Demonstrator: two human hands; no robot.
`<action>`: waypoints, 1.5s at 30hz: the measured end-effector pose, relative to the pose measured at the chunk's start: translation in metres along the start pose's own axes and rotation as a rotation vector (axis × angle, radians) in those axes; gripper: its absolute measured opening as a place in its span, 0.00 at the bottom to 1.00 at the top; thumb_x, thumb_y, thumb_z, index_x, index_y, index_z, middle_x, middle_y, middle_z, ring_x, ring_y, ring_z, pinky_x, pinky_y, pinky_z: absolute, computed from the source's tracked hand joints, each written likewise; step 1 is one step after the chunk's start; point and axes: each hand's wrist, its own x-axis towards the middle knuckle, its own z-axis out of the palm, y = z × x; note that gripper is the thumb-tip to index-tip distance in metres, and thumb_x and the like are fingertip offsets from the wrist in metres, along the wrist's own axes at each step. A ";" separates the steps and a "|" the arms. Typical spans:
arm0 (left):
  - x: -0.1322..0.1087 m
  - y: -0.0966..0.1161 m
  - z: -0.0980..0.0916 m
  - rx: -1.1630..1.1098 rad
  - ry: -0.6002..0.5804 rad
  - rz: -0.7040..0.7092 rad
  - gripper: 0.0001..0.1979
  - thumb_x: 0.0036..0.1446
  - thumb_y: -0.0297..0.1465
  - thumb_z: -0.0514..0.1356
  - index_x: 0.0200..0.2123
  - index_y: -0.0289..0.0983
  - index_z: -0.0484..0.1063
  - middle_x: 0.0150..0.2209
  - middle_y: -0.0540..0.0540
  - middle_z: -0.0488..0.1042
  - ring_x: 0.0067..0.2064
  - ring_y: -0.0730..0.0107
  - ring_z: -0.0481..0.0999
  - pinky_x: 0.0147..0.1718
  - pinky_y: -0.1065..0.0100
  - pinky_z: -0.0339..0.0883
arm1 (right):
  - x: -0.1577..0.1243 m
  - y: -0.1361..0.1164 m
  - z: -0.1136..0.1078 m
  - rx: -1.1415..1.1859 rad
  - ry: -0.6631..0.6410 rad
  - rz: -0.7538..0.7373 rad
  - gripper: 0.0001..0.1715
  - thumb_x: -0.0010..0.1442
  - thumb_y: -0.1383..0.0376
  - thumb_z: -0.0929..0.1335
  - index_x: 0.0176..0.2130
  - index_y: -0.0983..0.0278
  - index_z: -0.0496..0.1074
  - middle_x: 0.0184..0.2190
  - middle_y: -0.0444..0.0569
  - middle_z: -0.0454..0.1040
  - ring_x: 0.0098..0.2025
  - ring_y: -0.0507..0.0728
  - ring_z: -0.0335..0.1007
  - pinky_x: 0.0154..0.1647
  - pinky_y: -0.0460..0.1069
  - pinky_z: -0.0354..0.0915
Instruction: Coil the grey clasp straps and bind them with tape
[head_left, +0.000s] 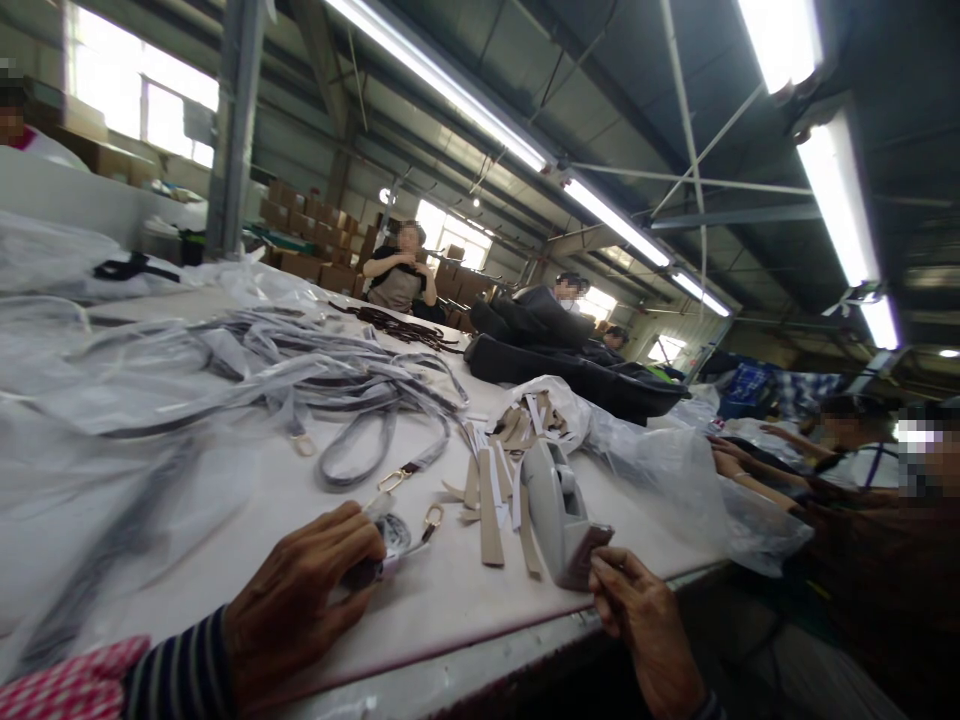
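My left hand (304, 590) is closed over a coiled strap (391, 535) in clear plastic wrap, partly hidden under the fingers. A gold-coloured clasp (433, 516) sticks out to its right. At the table's front edge stands a grey tape dispenser (551, 505). My right hand (637, 610) pinches with thumb and forefinger right at the dispenser's cutting end; whatever is between the fingertips is too small to make out. Beige strips (490, 510) lie between my hands, just left of the dispenser. More plastic-wrapped straps (352, 370) with gold clasps are heaped beyond my left hand.
A plastic bag (559, 405) of strips sits behind the dispenser. Black bags (570, 370) and dark brown straps (405, 328) lie farther back. One person (397, 275) is across the table; other people work at the right, near clear plastic sheeting (667, 460).
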 end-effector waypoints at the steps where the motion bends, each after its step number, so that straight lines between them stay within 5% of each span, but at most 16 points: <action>1: 0.000 0.000 0.000 -0.005 0.002 0.003 0.08 0.56 0.21 0.54 0.32 0.40 0.66 0.29 0.50 0.70 0.31 0.68 0.67 0.31 0.70 0.60 | 0.000 0.005 0.002 -0.001 -0.020 0.015 0.26 0.46 0.50 0.78 0.34 0.65 0.71 0.21 0.42 0.71 0.16 0.46 0.58 0.14 0.41 0.50; 7: 0.001 0.000 0.000 -0.004 0.011 0.006 0.07 0.58 0.21 0.54 0.32 0.39 0.66 0.29 0.50 0.69 0.32 0.68 0.67 0.31 0.70 0.60 | -0.004 0.015 0.012 -0.057 -0.084 0.026 0.28 0.45 0.47 0.78 0.34 0.66 0.72 0.19 0.42 0.71 0.14 0.47 0.58 0.14 0.41 0.48; 14: -0.002 -0.006 0.000 -0.043 -0.025 -0.029 0.05 0.60 0.24 0.55 0.34 0.39 0.68 0.30 0.50 0.69 0.32 0.70 0.69 0.32 0.70 0.62 | -0.034 -0.013 -0.002 -0.155 -0.069 -0.017 0.23 0.53 0.49 0.75 0.34 0.65 0.72 0.20 0.40 0.68 0.15 0.44 0.52 0.17 0.42 0.45; 17: -0.001 -0.009 0.001 -0.101 -0.005 -0.058 0.03 0.60 0.27 0.57 0.34 0.38 0.70 0.30 0.50 0.71 0.30 0.71 0.71 0.31 0.71 0.64 | -0.053 -0.023 -0.001 -0.305 -0.190 -0.017 0.21 0.57 0.49 0.72 0.32 0.65 0.72 0.19 0.40 0.66 0.16 0.45 0.50 0.17 0.43 0.45; 20: 0.001 -0.010 -0.002 -0.155 0.054 -0.147 0.04 0.58 0.32 0.61 0.34 0.38 0.73 0.30 0.50 0.73 0.29 0.71 0.72 0.30 0.72 0.65 | -0.071 -0.029 0.018 -0.483 -0.420 -0.005 0.17 0.61 0.52 0.69 0.31 0.64 0.73 0.20 0.41 0.66 0.18 0.47 0.55 0.19 0.43 0.50; 23: 0.006 -0.007 -0.010 -0.188 0.104 -0.296 0.07 0.54 0.35 0.64 0.33 0.37 0.74 0.28 0.52 0.75 0.28 0.72 0.72 0.29 0.72 0.65 | -0.083 -0.038 0.051 -0.612 -0.598 -0.145 0.12 0.62 0.59 0.68 0.31 0.63 0.73 0.23 0.41 0.68 0.25 0.50 0.62 0.26 0.44 0.57; 29: 0.013 -0.005 -0.017 -0.260 0.148 -0.470 0.09 0.51 0.35 0.67 0.32 0.36 0.75 0.24 0.53 0.73 0.26 0.73 0.70 0.27 0.73 0.63 | -0.081 -0.055 0.108 -0.657 -0.766 -0.400 0.06 0.63 0.67 0.68 0.33 0.62 0.74 0.26 0.41 0.72 0.29 0.50 0.67 0.32 0.45 0.58; 34: 0.010 -0.004 -0.015 -0.276 0.123 -0.420 0.08 0.51 0.35 0.66 0.32 0.36 0.74 0.25 0.54 0.72 0.26 0.73 0.70 0.27 0.72 0.63 | -0.072 -0.053 0.131 -0.628 -0.719 -0.488 0.06 0.61 0.71 0.69 0.32 0.63 0.73 0.26 0.41 0.72 0.30 0.50 0.67 0.32 0.44 0.58; 38: 0.002 -0.005 -0.008 -0.205 0.067 -0.248 0.06 0.57 0.35 0.61 0.33 0.37 0.72 0.29 0.51 0.73 0.29 0.70 0.71 0.30 0.70 0.63 | -0.072 -0.050 0.133 -0.618 -0.688 -0.548 0.05 0.60 0.72 0.70 0.34 0.62 0.74 0.28 0.41 0.72 0.31 0.50 0.68 0.34 0.44 0.59; 41: -0.003 -0.006 -0.002 -0.171 0.005 -0.110 0.05 0.59 0.31 0.57 0.32 0.38 0.70 0.30 0.50 0.70 0.30 0.69 0.70 0.31 0.69 0.62 | -0.064 -0.057 0.111 -0.679 -0.600 -0.601 0.05 0.60 0.71 0.70 0.33 0.62 0.74 0.30 0.41 0.72 0.33 0.50 0.69 0.36 0.44 0.60; 45: -0.006 -0.004 0.003 -0.144 -0.032 -0.039 0.03 0.58 0.29 0.56 0.31 0.38 0.66 0.30 0.50 0.69 0.31 0.68 0.69 0.32 0.68 0.61 | -0.029 -0.077 0.051 -0.780 -0.277 -0.587 0.05 0.62 0.66 0.68 0.33 0.62 0.74 0.35 0.45 0.72 0.36 0.53 0.68 0.38 0.47 0.62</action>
